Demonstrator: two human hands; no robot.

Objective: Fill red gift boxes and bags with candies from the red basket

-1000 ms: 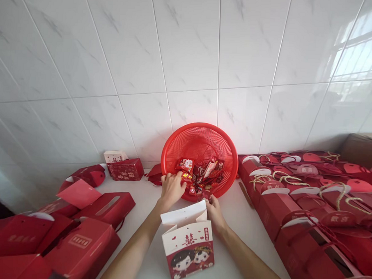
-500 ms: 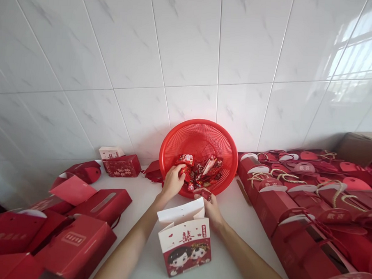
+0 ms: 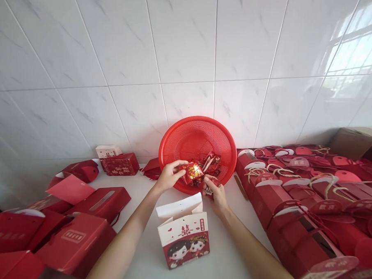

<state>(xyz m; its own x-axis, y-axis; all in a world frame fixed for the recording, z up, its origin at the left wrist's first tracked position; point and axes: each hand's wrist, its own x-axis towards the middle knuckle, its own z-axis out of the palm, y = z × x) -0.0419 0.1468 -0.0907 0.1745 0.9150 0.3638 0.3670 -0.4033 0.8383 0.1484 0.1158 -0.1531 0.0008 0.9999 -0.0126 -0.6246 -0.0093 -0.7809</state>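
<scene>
My left hand [image 3: 168, 177] pinches a shiny red wrapped packet with gold specks [image 3: 193, 172] at the front of a red plastic basket [image 3: 186, 133]. Close beside it, my right hand [image 3: 218, 197] is closed on a small red wrapped sweet [image 3: 209, 190]; its fingertips are near the shiny packet's right edge, and I cannot tell whether they touch it. More red wrapped sweets [image 3: 214, 163] lie in the basket, which tilts against the wall. Between my forearms stands an open-topped red and white gift box [image 3: 184, 242] with two cartoon figures on its front.
Red gift boxes [image 3: 76, 243] are heaped at the left. Rows of red boxes with rope handles [image 3: 281, 209] fill the right side. A thin brown strip [image 3: 241, 188] lies right of the basket. Behind is a tiled wall [image 3: 190, 45]; a cardboard box [image 3: 352, 142] sits far right.
My left hand has lifted the shiny red packet from the sweets in the basket. My right hand, still with its sweet, has moved slightly right and up, towards that packet.
</scene>
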